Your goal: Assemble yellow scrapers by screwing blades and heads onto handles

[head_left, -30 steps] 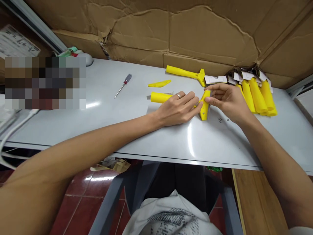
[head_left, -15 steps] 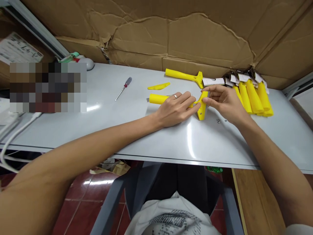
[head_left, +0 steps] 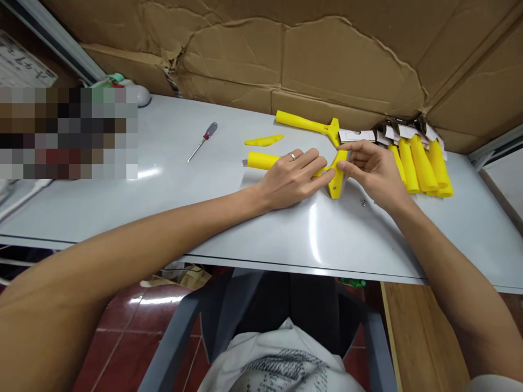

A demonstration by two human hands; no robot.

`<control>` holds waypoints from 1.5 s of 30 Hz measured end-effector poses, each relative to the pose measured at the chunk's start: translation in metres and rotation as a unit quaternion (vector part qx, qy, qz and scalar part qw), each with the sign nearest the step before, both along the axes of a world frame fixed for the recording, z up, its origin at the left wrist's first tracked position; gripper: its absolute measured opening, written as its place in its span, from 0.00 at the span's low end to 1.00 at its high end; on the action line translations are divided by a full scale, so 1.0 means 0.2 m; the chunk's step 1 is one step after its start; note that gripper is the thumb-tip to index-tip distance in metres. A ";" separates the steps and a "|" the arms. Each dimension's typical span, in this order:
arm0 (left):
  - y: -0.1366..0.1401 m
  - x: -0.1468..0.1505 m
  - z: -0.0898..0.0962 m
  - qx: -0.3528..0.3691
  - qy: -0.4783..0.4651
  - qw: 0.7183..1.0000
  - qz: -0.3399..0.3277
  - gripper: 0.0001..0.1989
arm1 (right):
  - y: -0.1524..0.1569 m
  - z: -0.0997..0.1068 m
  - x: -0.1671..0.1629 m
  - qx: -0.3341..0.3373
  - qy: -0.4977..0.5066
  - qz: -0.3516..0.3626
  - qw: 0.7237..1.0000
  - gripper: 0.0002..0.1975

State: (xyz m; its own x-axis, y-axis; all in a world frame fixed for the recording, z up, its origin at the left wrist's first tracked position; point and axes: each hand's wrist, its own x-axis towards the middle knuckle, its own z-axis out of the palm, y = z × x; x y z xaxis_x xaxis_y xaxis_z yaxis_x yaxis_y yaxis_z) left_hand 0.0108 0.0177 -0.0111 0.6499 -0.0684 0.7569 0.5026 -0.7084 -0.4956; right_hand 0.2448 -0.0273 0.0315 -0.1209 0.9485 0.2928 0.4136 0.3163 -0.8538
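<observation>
A yellow scraper (head_left: 261, 160) lies on the table, its handle to the left and its wide T-shaped head to the right. My left hand (head_left: 296, 177), ring on one finger, wraps over the handle close to the head and presses it down. At the head's far end my right hand (head_left: 370, 169) pinches with thumb and index finger; whether a small screw sits between them is hidden. A screw shows in the near end of the head. Small loose screws (head_left: 363, 203) rest below my right hand. Behind the handle lies a separate flat yellow cover piece (head_left: 265, 140).
A screwdriver (head_left: 203, 142) lies on the left of the white table (head_left: 163, 218). Another yellow scraper (head_left: 304, 122) lies at the back by the cardboard (head_left: 318, 65). Several yellow scrapers with white sleeves (head_left: 423, 163) are piled at the right. A blurred-out patch covers the far left.
The view has shifted slightly, so things on the left sit a little further left and higher. Both hands keep their places on the scraper.
</observation>
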 end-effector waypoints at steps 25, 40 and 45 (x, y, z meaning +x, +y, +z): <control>0.02 0.01 0.01 -0.065 -0.048 0.997 -0.015 0.09 | 0.03 -0.03 0.01 0.157 0.023 -0.049 0.986 0.20; 0.01 0.01 -0.02 -0.094 -0.038 0.995 0.013 0.14 | -0.04 -0.07 -0.08 0.234 -0.093 -0.078 0.965 0.17; 0.01 0.00 -0.02 -0.090 -0.031 0.995 0.018 0.15 | -0.04 -0.07 -0.09 0.261 -0.109 -0.089 0.955 0.15</control>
State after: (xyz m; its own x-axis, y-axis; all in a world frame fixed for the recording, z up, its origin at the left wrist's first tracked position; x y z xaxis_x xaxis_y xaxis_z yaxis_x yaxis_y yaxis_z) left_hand 0.0113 0.0201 -0.0154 0.6010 0.0938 0.7938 0.5549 -0.7638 -0.3298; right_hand 0.2273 -0.0346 0.0175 -0.0836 0.6914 0.7177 0.6511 0.5831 -0.4859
